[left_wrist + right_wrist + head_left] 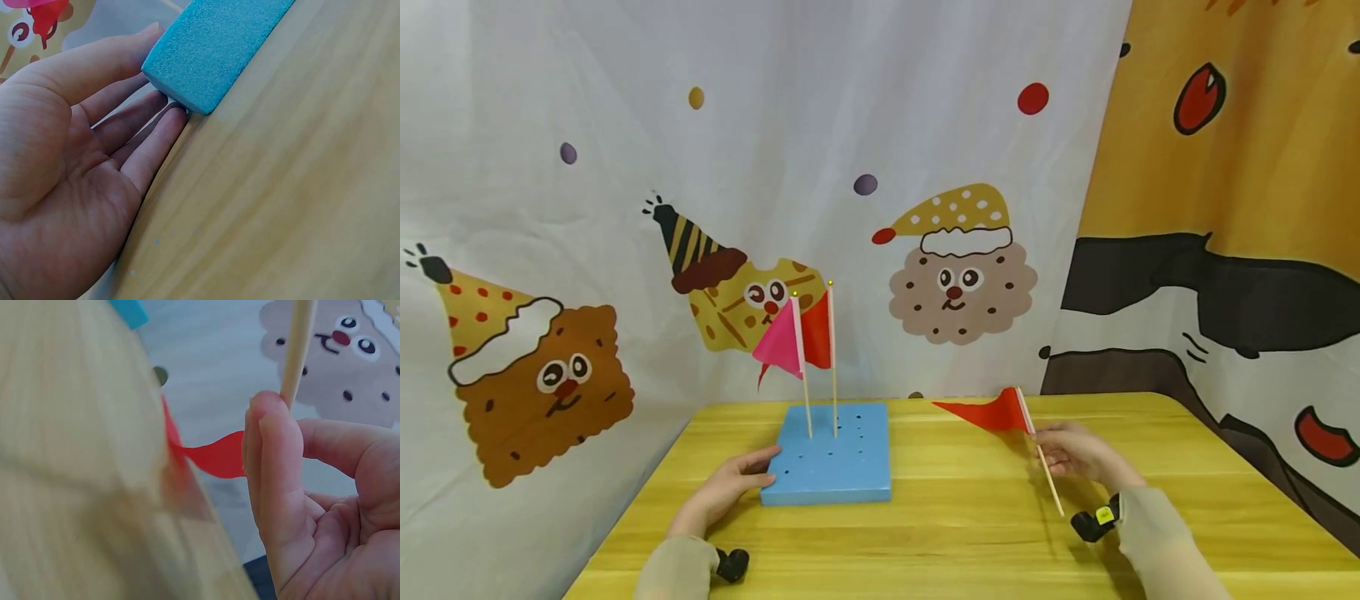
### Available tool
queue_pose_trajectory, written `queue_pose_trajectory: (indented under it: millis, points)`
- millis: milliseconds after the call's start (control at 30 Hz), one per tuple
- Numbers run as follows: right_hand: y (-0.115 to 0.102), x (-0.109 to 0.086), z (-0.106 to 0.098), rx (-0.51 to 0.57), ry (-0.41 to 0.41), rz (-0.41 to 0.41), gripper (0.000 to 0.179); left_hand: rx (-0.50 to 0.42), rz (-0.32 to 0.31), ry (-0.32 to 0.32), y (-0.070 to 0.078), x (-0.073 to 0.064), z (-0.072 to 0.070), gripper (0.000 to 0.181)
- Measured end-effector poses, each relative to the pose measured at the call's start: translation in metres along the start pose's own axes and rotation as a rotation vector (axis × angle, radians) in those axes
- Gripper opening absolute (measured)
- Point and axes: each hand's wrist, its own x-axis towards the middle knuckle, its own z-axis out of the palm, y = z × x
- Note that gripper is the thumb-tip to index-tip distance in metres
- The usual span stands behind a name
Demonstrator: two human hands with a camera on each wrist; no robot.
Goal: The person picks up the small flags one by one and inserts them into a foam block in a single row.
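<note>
A light-blue foam board (pixel 827 483) with small holes lies on the table. Two flags stand upright in it, a pink flag (pixel 781 340) in front and a red flag (pixel 817 332) behind. My left hand (pixel 730 487) rests against the board's left side. In the left wrist view, that hand's thumb and fairly straight fingers touch the foam's end (pixel 178 90). Off to the right, my right hand (pixel 1075 450) pinches the wooden stick (pixel 297 353) of another red flag (pixel 992 410). This flag tilts, its cloth up and left, its bare lower end down towards me.
The yellow wood-grain table (pixel 955 542) stretches out on all sides of the board. Behind it hangs a curtain (pixel 820 125) with printed cartoon biscuits. A black wrist device (pixel 1093 521) sits below the right hand.
</note>
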Motion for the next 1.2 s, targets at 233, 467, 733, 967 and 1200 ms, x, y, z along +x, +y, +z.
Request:
queue_pose_trajectory:
  millis: [233, 467, 733, 967, 1200]
  points:
    - [-0.03, 0.0, 0.013, -0.059, 0.031, -0.04, 0.055, -0.002, 0.005, 0.012, -0.001, -0.002, 0.0, 0.062]
    - [-0.066, 0.003, 0.031, -0.128, 0.075, -0.087, 0.055, 0.0, -0.002, 0.019, -0.001, -0.005, -0.002, 0.063]
    - [-0.1, 0.01, 0.062, -0.177, 0.071, -0.145, 0.052, -0.003, 0.011, 0.014, -0.003, -0.005, -0.006, 0.063]
    - [-0.115, 0.022, 0.084, -0.197, 0.063, -0.196, 0.049, -0.005, 0.021, 0.008, -0.002, -0.003, -0.003, 0.061]
    - [-0.124, 0.037, 0.107, -0.242, 0.089, -0.279, 0.045, -0.003, 0.031, -0.002, 0.003, -0.004, 0.002, 0.061]
